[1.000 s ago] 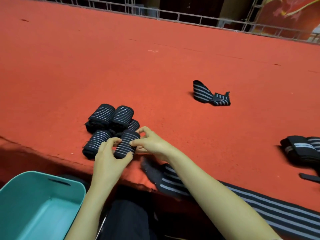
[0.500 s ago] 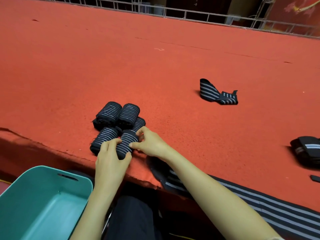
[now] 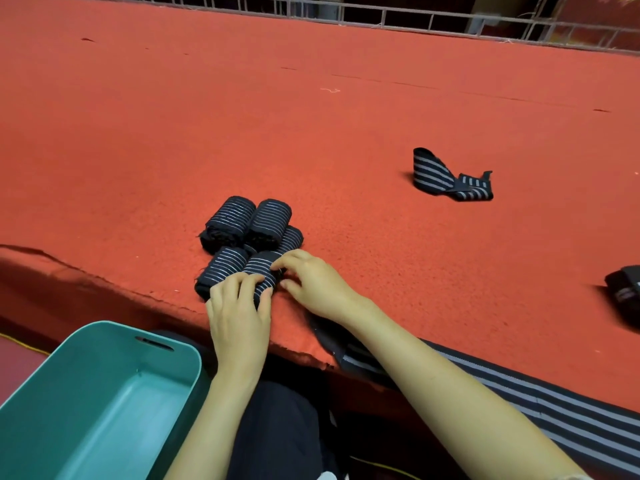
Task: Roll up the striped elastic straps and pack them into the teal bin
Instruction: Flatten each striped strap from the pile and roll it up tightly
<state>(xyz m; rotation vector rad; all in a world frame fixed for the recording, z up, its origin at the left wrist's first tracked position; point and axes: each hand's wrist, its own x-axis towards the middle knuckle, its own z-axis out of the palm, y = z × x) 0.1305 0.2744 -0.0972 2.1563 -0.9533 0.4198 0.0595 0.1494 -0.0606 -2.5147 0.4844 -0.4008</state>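
Since a second ago, both hands have sunk lower and brought the newest roll (image 3: pixel 262 271) down against the pile, where it now lies on the red table (image 3: pixel 138 140) near its front edge. My left hand (image 3: pixel 239 317) curls its fingers over the near end of that roll, with the thumb on its right side. My right hand (image 3: pixel 320 287) pinches the roll's right end between fingertips and thumb. Four other rolls (image 3: pixel 242 221) are packed tight around it: one touches its left side and three sit just behind.

At lower left, below the table edge, stands the teal bin (image 3: pixel 166 355). Its inside shows only teal floor and walls. All five rolls lie on the table, outside it.

A long unrolled strap (image 3: pixel 540 400) hangs over the table edge under my right forearm. A loose strap (image 3: pixel 446 176), partly coiled, lies well apart farther back to the right. A dark bundle (image 3: pixel 623 289) sits at the right border, too cut off to make out.
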